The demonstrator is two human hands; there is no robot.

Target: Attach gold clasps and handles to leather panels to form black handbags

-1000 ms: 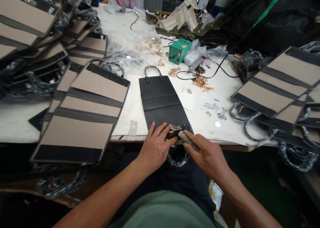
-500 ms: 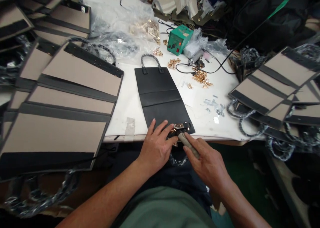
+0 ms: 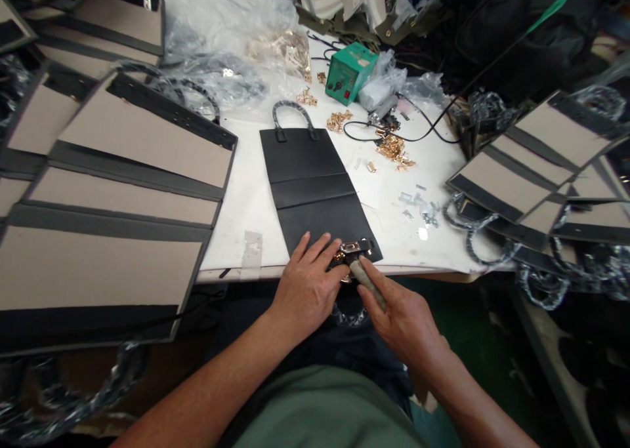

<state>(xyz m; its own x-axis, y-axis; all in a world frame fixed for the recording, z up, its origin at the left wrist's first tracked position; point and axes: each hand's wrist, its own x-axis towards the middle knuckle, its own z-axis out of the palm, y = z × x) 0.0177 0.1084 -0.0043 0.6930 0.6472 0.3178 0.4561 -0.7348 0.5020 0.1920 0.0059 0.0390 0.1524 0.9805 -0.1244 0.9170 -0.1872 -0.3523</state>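
A flat black handbag panel [image 3: 311,166] lies on the white table, with a plastic-wrapped handle [image 3: 292,110] at its far end. My left hand [image 3: 308,281] rests spread and flat on the near edge of the panel, thumb beside a gold-coloured metal clasp [image 3: 350,246]. In my right hand [image 3: 406,317] is a tool with a beige wrapped handle [image 3: 367,284], its front end against the clasp area. What its tip touches is hidden. Below the table edge, between my hands, hangs a second wrapped handle [image 3: 349,315].
Stacked bag panels with beige backing [image 3: 123,192] stand at left, more panels [image 3: 522,172] at right. Beyond the work are a green control box [image 3: 350,74], gold fittings [image 3: 392,149], small silver plates [image 3: 420,205] and clear plastic bags [image 3: 221,74]. A black cord [image 3: 423,136] crosses the table.
The small light on the green box was lit and is now dark. My view has shifted slightly. Both hands and the tool stay almost in place at the clasp.
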